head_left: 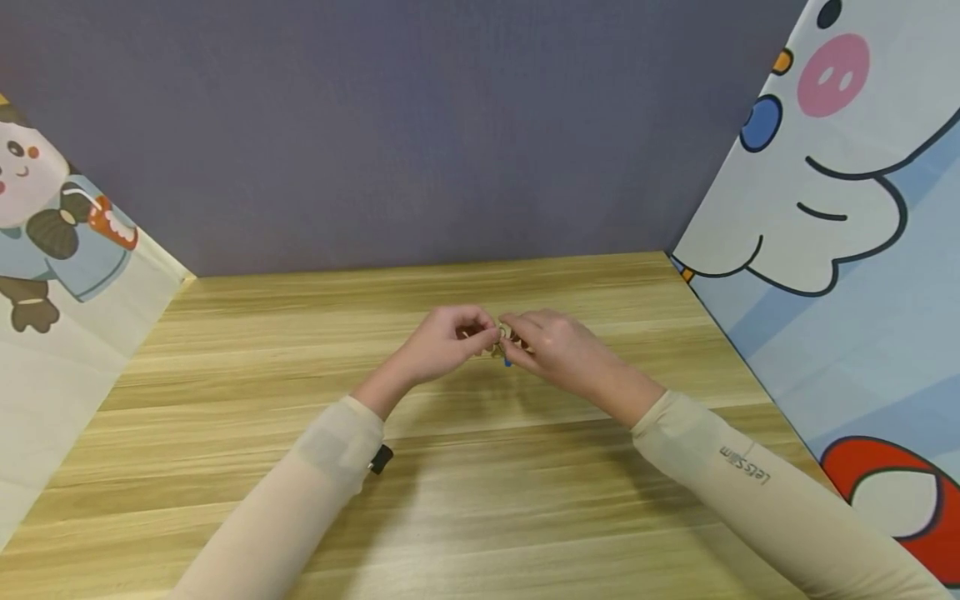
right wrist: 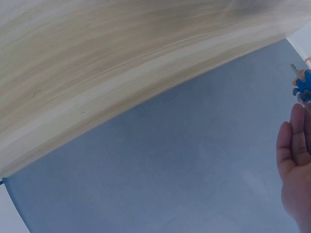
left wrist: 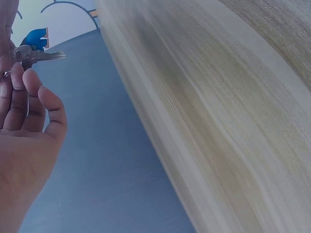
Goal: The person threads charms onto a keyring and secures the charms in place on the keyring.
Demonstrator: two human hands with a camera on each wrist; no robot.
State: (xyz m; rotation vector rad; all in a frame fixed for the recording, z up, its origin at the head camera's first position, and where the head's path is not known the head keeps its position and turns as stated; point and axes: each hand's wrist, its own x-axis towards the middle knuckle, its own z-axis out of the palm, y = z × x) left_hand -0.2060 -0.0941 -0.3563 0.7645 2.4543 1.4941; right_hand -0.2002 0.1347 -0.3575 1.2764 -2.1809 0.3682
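Above the wooden tabletop, my left hand (head_left: 441,343) and right hand (head_left: 566,350) meet fingertip to fingertip. Both pinch a small metal key ring (head_left: 502,332) between thumb and fingers. A metal key (left wrist: 51,56) hangs from it, pointing away from the fingers in the left wrist view. Beside the key is a blue charm (left wrist: 36,39), which shows as a blue and orange piece in the right wrist view. Fingers cover much of the ring, so exactly which part each hand grips is hard to see.
The light wooden table (head_left: 480,500) lies under both arms. A grey-blue panel (head_left: 420,133) rises along its far edge. Cartoon-printed walls stand at the left (head_left: 67,217) and right (head_left: 825,200).
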